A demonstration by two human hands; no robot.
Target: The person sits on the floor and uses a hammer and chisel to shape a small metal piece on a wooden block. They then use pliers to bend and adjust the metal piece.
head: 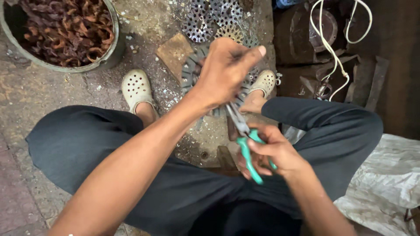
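The right hand (271, 150) is closing around the pliers (245, 140), which have green handles and thin grey metal jaws, above the lap. The left hand (225, 70) is gripping a round, toothed grey metal disc (192, 72), holding it over the floor (39, 87) between the feet.

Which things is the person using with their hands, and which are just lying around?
In use:
- left hand gripping the round metal ring
- right hand holding the green-handled pliers

Just lying about:
- tub of brown scraps
- stack of perforated metal discs
- white cord
- flat brown block
- crumpled white sheet
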